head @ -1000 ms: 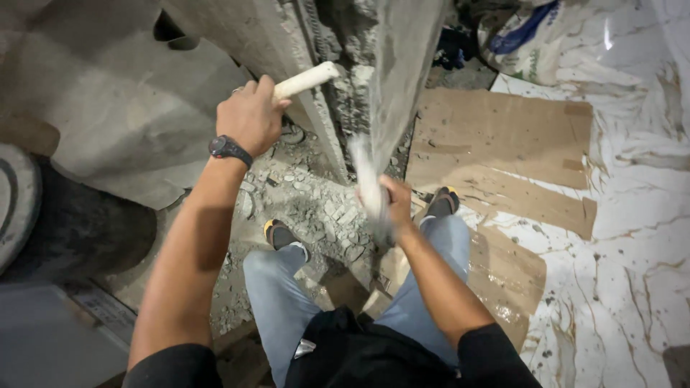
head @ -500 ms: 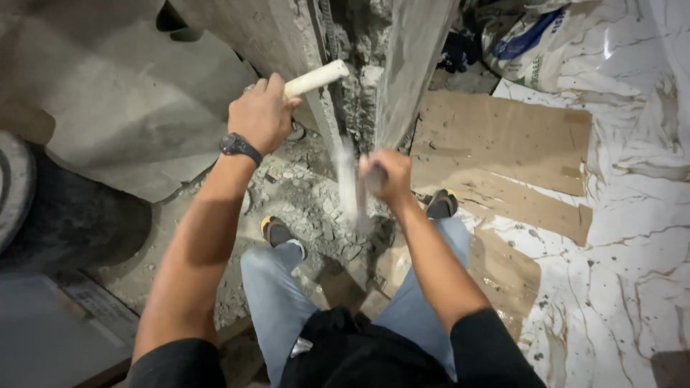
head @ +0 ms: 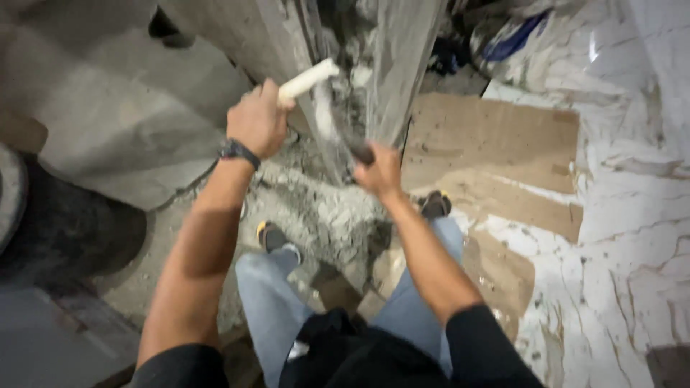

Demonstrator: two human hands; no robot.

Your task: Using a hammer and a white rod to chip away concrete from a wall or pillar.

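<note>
The left hand [head: 257, 120] is gripping a pale chisel [head: 307, 79], fingers wrapped tight around its shaft; the free end is sticking out up and to the right of the fist. A dark watch [head: 238, 151] is sitting on that wrist. The chisel is pointing into the broken groove of a grey wall [head: 251, 32], where rough mortar is showing. The right hand [head: 379, 171] is closing around a dark handle [head: 359, 151], fingers curled on it; the rest of that tool is blurring into a pale streak, so its head cannot be told. Rubble [head: 320, 208] is lying on the floor below both hands, between 2 shoes. Cardboard [head: 496, 144] is covering the marble floor [head: 632, 237] to the right.
</note>
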